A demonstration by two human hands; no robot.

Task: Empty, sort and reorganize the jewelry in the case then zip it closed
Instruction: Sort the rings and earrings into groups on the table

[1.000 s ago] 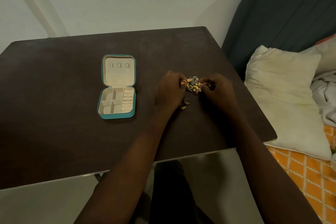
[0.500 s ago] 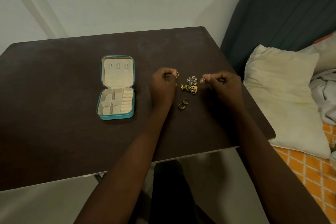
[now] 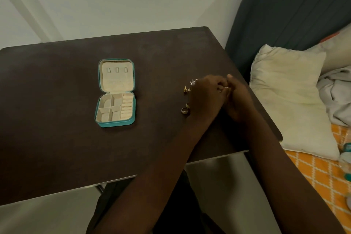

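The teal jewelry case (image 3: pixel 115 93) lies open on the dark table (image 3: pixel 57 138), well left of both hands. The left hand (image 3: pixel 206 97) and right hand (image 3: pixel 237 99) meet, fingers curled, pinching something small and gold. Gold rings (image 3: pixel 185 110) and earrings (image 3: pixel 187 89) sit just left of the left hand.

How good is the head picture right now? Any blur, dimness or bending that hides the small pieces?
Head view: dim, warm light; the dark table swallows detail. The jewelry shows only as small glints, partly hidden by the left hand, which meets the right hand. The hands are slightly blurred. Wide-angle bending curves the table's edges. The case is clear.
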